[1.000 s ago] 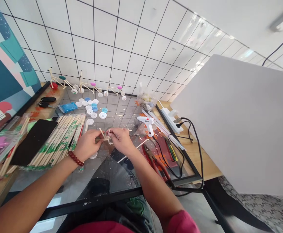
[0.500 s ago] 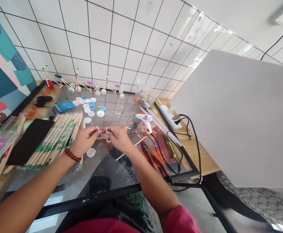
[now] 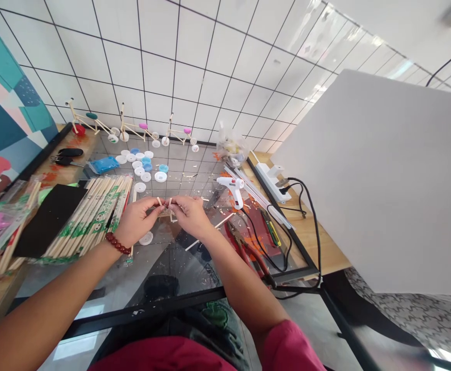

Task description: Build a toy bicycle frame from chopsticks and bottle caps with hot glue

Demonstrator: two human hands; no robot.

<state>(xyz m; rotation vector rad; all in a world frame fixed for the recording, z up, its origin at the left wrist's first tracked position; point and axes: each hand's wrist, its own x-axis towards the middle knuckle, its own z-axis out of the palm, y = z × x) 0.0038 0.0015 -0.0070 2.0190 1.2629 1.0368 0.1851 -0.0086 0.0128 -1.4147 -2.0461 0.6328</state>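
Note:
My left hand (image 3: 139,220), with a beaded bracelet at the wrist, pinches a short wooden stick piece (image 3: 159,202). Close against it, my right hand (image 3: 188,214) pinches another short stick piece (image 3: 170,202). The fingertips of both hands almost meet above the glass tabletop, and whether the two pieces are joined cannot be made out. Just under the fingers shows a small wooden frame (image 3: 173,218), partly hidden. A white bottle cap (image 3: 146,238) lies below my left hand. To the right of my right hand lies a longer thin stick (image 3: 210,232).
Packed chopsticks (image 3: 89,216) lie on the left beside a black sheet (image 3: 49,220). Bottle caps (image 3: 140,167) and three small stick tricycles (image 3: 179,134) are farther back. A glue gun (image 3: 233,189), pliers (image 3: 246,247), cutter (image 3: 272,229) and power strip (image 3: 272,181) stand right.
Both hands keep their pinch, close together at nearly the same spot. The view has shifted slightly; the things on the table have not visibly moved.

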